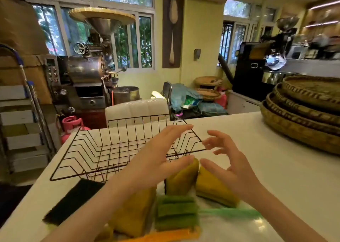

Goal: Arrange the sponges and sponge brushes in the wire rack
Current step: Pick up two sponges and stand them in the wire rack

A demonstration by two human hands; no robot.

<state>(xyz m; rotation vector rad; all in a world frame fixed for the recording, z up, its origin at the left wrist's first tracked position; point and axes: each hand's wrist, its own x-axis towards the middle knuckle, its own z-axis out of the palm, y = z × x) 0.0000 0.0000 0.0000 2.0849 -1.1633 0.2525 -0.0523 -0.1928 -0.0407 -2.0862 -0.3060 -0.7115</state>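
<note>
A black wire rack (pixel 95 151) stands on the white counter (pixel 285 177), with nothing in it. In front of it lie yellow sponges (pixel 211 184), one (pixel 182 179) beside it and another (pixel 134 214) nearer me. A green sponge brush (pixel 176 212) with a green handle lies among them, and an orange brush (pixel 165 237) sits at the bottom edge. A black scouring pad (pixel 73 199) lies left. My left hand (pixel 161 155) hovers over the rack's near right corner, fingers apart. My right hand (pixel 226 160) hovers beside it, fingers spread. Neither holds anything.
Stacked woven bamboo trays (pixel 303 113) sit on the counter's right side. Beyond the counter's far edge are a white chair back (pixel 136 109), a pink gas cylinder (pixel 70 126) and a coffee roaster (pixel 86 70).
</note>
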